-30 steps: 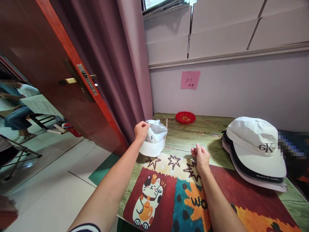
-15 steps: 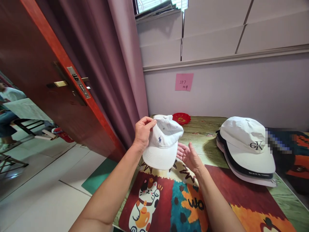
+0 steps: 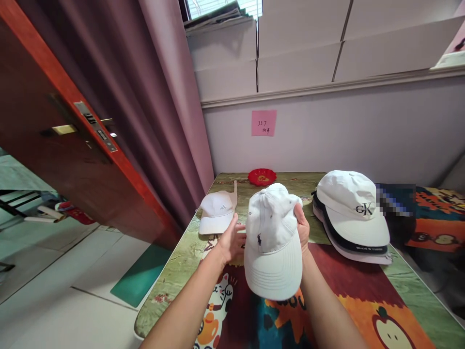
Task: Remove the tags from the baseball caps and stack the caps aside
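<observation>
A white baseball cap (image 3: 274,264) with a small dark embroidered emblem is held up above the table, brim toward me and downward. My right hand (image 3: 302,229) grips it by its right edge; some fingers are hidden behind the cap. On the other side my left hand (image 3: 231,241) is open, fingers apart, close to the cap's left side; the cap hides any contact. Behind the left hand, a pale cap (image 3: 216,213) with a small logo and a loose strap lies on the table.
At the right, a stack of caps (image 3: 347,206) has a white "CK" cap on top and a dark one beneath. A red dish (image 3: 262,177) sits at the table's back edge. A colourful printed mat (image 3: 363,276) covers part of the table (image 3: 163,295). A wooden door (image 3: 72,145) stands at left.
The white cap has come nearer and to the right, passing from my left hand to my right. My left hand has let go. The pale cap behind has come into view.
</observation>
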